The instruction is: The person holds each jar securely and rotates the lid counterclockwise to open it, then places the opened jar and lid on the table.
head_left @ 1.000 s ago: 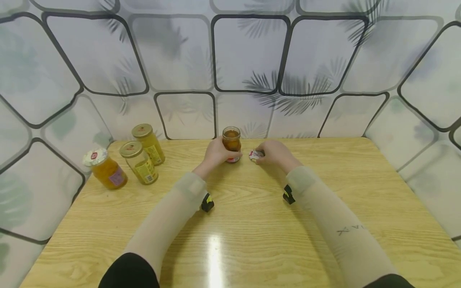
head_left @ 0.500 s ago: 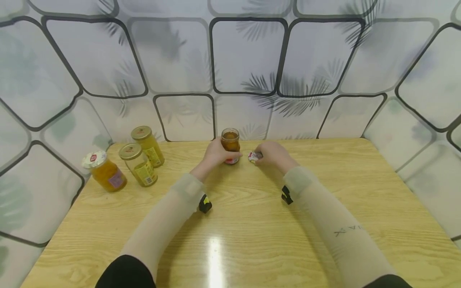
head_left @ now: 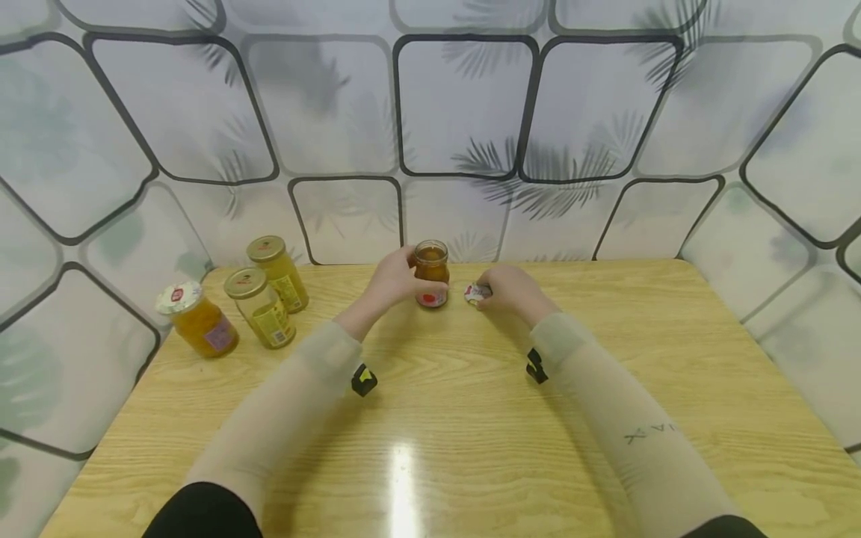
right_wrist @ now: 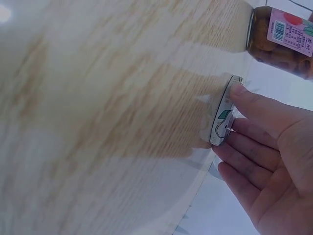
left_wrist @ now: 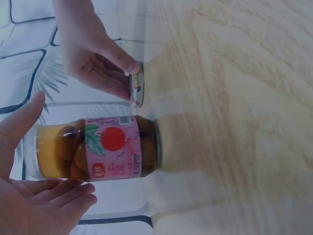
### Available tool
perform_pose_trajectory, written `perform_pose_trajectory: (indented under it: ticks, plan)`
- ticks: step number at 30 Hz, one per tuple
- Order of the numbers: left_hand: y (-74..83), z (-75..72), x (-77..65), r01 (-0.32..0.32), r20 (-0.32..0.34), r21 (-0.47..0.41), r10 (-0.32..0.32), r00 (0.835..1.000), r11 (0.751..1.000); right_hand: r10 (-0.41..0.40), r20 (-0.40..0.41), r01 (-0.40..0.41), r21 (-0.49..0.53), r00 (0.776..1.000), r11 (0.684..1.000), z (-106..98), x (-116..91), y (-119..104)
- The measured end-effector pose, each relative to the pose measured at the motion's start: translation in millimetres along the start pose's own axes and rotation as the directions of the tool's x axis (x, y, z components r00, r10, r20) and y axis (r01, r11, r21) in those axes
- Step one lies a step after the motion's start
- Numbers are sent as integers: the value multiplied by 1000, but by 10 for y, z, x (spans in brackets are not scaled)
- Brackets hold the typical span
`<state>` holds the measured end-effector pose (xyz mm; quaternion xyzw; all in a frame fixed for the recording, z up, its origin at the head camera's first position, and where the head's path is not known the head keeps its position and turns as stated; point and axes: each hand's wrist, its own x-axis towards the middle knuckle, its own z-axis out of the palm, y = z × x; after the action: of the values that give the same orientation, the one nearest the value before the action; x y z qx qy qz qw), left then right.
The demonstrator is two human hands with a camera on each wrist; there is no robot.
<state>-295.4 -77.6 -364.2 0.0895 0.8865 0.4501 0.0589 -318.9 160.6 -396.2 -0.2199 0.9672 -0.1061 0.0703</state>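
Observation:
Uncapped, a glass jar (head_left: 432, 270) of amber liquid and round brown fruit stands upright near the table's back edge. Its pink label (left_wrist: 113, 149) bears a red fruit. My left hand (head_left: 393, 282) is spread around the jar's left side, with the thumb (left_wrist: 25, 115) off the glass and the fingers extended; whether a fingertip touches is unclear. Just right of the jar, my right hand (head_left: 513, 288) pinches a patterned jar lid (right_wrist: 225, 115) by its rim. The lid lies level, on or barely above the tabletop.
To the left stand a white-lidded jar (head_left: 202, 321) of orange contents and two gold-lidded jars with yellow labels, one nearer (head_left: 265, 310) and one farther back (head_left: 281, 276). A patterned wall covering (head_left: 464, 104) rises behind the wooden table (head_left: 471, 441).
My left hand has loosened from the jar and drawn back slightly left, forearm included. The jar stays in place. My right hand keeps the lid at nearly the same spot.

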Motion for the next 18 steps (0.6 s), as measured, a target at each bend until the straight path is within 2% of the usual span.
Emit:
perform_pose_trajectory:
  ticks: [4,10,18]
  plan:
    - [39,-105,-25,-2,19,21,2,1000,1000,-10,-3,10,2,1000,1000,-10,-13,-11]
    - [80,-298,-55,-9,23,108,6,1000,994,-8,3,8,-6,1000,1000,-12,-21,-18]
    - [147,-657,-197,-6,-36,178,13,999,984,-6,-7,6,-4,1000,1000,8,-11,2]
